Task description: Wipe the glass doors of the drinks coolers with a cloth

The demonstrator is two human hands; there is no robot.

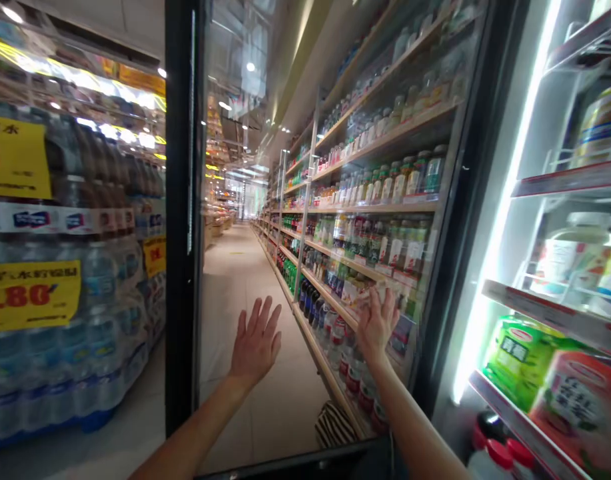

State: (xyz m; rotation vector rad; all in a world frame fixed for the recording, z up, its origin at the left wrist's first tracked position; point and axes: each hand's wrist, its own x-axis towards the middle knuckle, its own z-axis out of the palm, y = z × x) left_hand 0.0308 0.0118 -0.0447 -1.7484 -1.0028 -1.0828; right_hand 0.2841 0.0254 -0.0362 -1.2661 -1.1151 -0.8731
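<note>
A glass cooler door in a black frame stands in front of me, swung away from the lit cooler shelves. My left hand lies against the lower middle of the pane, its fingers stretched and spread. Further right, my right hand is also up at the glass with its fingers extended. Neither holds anything. An aisle and long shelves of bottles show in the pane behind both hands; whether seen through it or mirrored, I cannot tell.
Right of the door, cooler shelves hold a green package, a red package and white-capped bottles. Stacked water bottle packs with yellow price signs stand at the left. A striped item appears low in the pane.
</note>
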